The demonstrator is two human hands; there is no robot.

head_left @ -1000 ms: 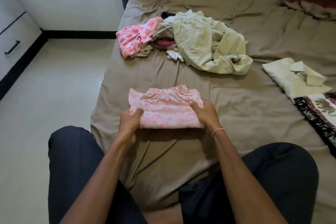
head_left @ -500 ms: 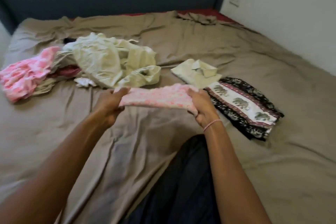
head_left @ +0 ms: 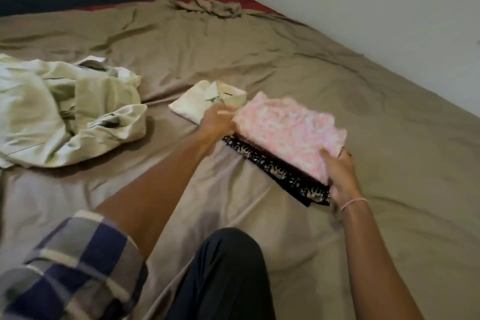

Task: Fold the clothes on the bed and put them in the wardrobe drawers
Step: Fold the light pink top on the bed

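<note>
We hold the folded pink garment [head_left: 288, 135] right of centre, on or just above the black printed cloth [head_left: 275, 169]. Our left hand [head_left: 217, 122] pinches its upper-left edge, and our right hand [head_left: 340, 176] grips the lower-right corner. It looks light and soft (it would sag easily), so we judge both ends need support. Bare bed sheet [head_left: 402, 163] gives room at right, while the unfolded pile [head_left: 65, 112] lies at left.

Left arm: plaid shirt sleeve [head_left: 75, 267], blocks of navy, grey and cream with thin pale lines through them, cuff rolled back into a thick band. Sleeve cloth is creased at the roll. Below the roll my left forearm [head_left: 166, 189] is bare down to my left hand [head_left: 215, 122]. Right forearm [head_left: 374, 254] bare too. One thin pink thread band [head_left: 353, 202] sits round the wrist just behind my right hand [head_left: 340, 176]. Legs: plain dark trousers [head_left: 228, 275], near black, one knee in shot.
</note>
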